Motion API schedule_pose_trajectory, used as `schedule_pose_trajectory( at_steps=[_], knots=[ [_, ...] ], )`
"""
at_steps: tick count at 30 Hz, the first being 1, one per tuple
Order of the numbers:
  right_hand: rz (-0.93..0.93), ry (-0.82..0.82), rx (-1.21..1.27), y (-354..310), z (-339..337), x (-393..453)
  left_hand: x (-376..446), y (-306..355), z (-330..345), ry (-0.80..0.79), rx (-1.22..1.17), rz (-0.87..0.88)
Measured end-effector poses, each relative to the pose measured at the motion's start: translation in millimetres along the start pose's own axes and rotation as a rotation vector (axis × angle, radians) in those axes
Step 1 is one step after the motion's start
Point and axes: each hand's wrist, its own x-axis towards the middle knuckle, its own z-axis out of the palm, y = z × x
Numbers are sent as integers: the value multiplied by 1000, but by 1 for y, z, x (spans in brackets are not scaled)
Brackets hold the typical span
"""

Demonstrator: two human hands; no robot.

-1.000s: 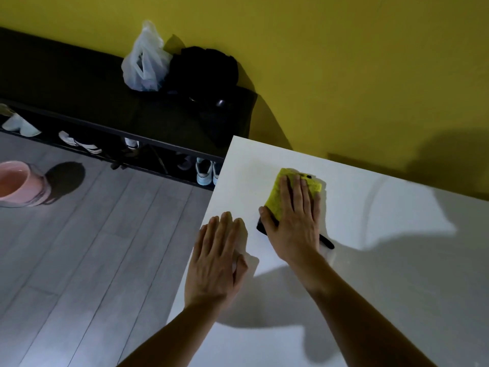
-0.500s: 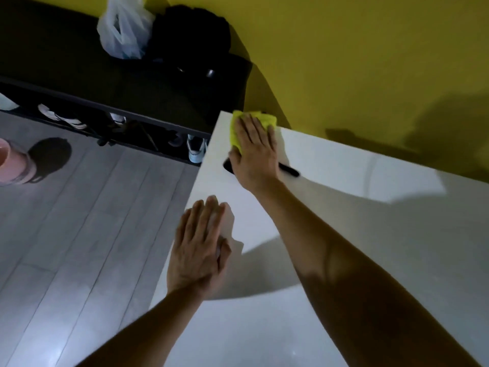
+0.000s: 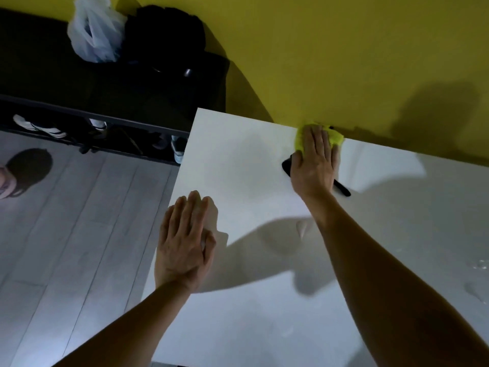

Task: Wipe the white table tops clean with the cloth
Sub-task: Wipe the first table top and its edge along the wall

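Note:
The white table top (image 3: 251, 168) fills the right and lower part of the view, its far edge against the yellow wall. My right hand (image 3: 315, 162) presses flat on a yellow-green cloth (image 3: 334, 136) at that far edge; most of the cloth is hidden under the fingers. A thin black object (image 3: 342, 190) sticks out on both sides beneath the same hand. My left hand (image 3: 185, 242) lies flat, fingers together, on the table's left edge and holds nothing. Wet spots (image 3: 476, 266) glisten at the table's right side.
Left of the table is grey plank floor (image 3: 74, 234). A low dark shoe bench (image 3: 105, 83) runs along the wall, with shoes (image 3: 39, 127) beneath, a white plastic bag (image 3: 92, 35) and a black bag (image 3: 164, 41) on top. A pink bucket (image 3: 5, 182) stands at the far left.
My right hand slid the cloth from the table's middle to the far left corner, then right along the wall edge. The left hand stayed flat on the left edge.

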Motion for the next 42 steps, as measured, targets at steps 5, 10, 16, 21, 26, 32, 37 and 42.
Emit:
schedule_pose_trajectory(
  at_steps=[5,10,16,21,26,32,37,42],
  knots=[
    [-222,-128,103,-96,23,-14,1,1,-2,12,18,5],
    [-607,-256,94,-190,54,-46,1,-3,-3,-26,37,6],
    [-506,-183,189,-103,18,-56,0,-4,-6,-18,5,43],
    [-275,-130,126,38,-36,-73,-1,-1,-8,-18,-19,24],
    [-64,-88,93,102,-66,-121,-2,1,-8,-7,-21,22],
    [-150,26,208,3,-33,-164,-2,-4,-8,18,-149,44],
    [-259,-121,221,-103,-13,-196,-51,-24,-17,9,-254,-62],
    [-617,-250,180,-95,-15,-207,-135,-36,-8,-21,-107,13]
  ],
)
